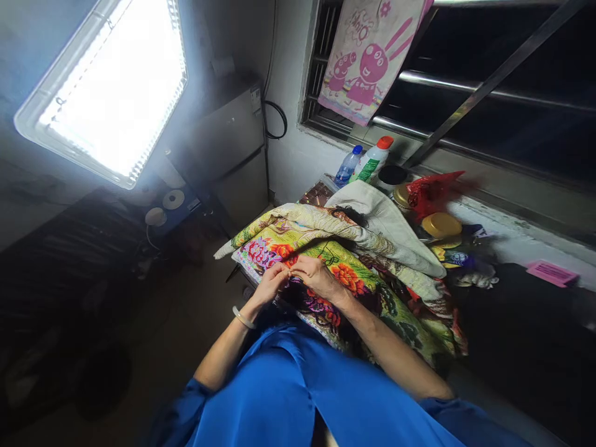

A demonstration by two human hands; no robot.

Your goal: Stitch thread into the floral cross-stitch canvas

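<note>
A large cross-stitch cloth (347,279) with bright flowers and green leaves lies in front of me, its far part rolled and folded back. Just above its near left part, my left hand (274,280) and my right hand (313,276) meet with fingertips pinched together. Whatever sits between the fingertips is too small to name. A pale bangle (243,318) circles my left wrist. Dark loose threads (351,215) lie on the folded part of the cloth.
A bright lamp (112,87) hangs at upper left. Behind the cloth stand a blue-capped bottle (349,166), a red-capped white bottle (372,160) and a gold-lidded jar (441,226). A red plastic bag (433,194) lies near the window. A small fridge (233,136) stands beyond.
</note>
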